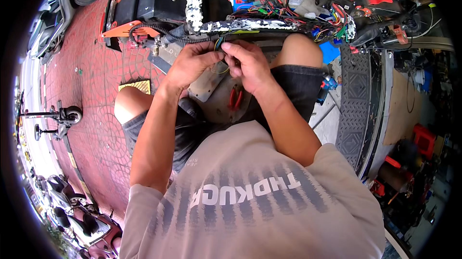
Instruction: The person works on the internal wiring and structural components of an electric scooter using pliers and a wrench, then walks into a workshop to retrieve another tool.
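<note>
Left hand: left hand [191,64] pinched shut on thin wires [219,42], fingertips meeting the right's
Right hand: right hand [249,64] closed on the same wires, thumb and fingers pressed together
Wires: bundle hangs below the chipped white frame tube [250,25], above a metal plate [211,83]
Nearby: red-handled pliers [235,99] on the plate; black battery box [156,0] on red paving [91,61]
</note>
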